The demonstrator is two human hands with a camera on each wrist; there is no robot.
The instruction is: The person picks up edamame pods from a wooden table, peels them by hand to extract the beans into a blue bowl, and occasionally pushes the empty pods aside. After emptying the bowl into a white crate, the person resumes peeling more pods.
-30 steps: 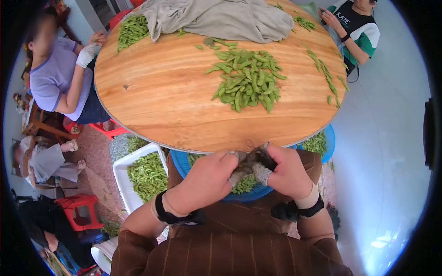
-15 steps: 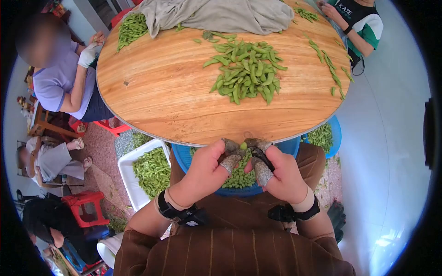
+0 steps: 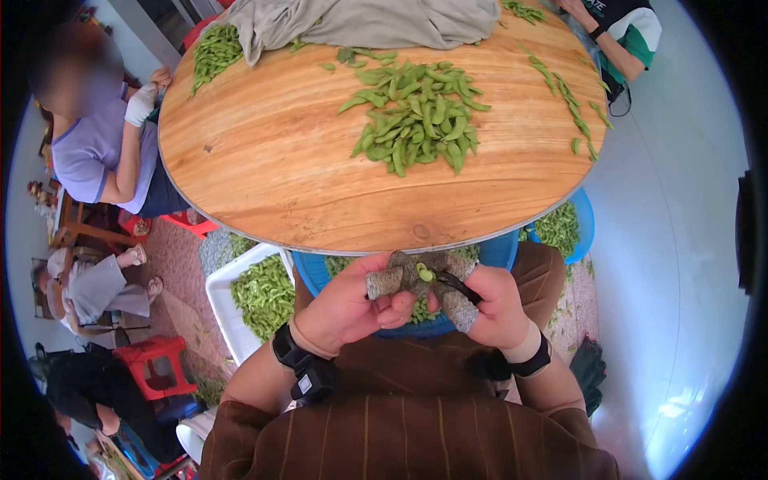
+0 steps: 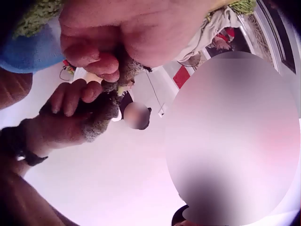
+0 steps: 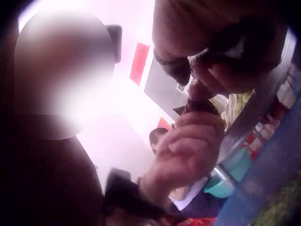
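A green pod [image 3: 426, 273] sits pinched between both hands [image 3: 350, 301] [image 3: 498, 302].

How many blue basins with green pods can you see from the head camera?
2: one basin below the left hand and right hand, the other basin farther right by the table's edge. Both are partly covered, and more may be hidden under the table.

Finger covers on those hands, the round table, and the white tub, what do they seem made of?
Finger covers: probably cloth or tape, matte and rough, judging by the grey, grainy surface. Round table: wood or wood-look laminate, smooth; grain streaks show, but not which. White tub: likely plastic, given its even colour and smooth rim.
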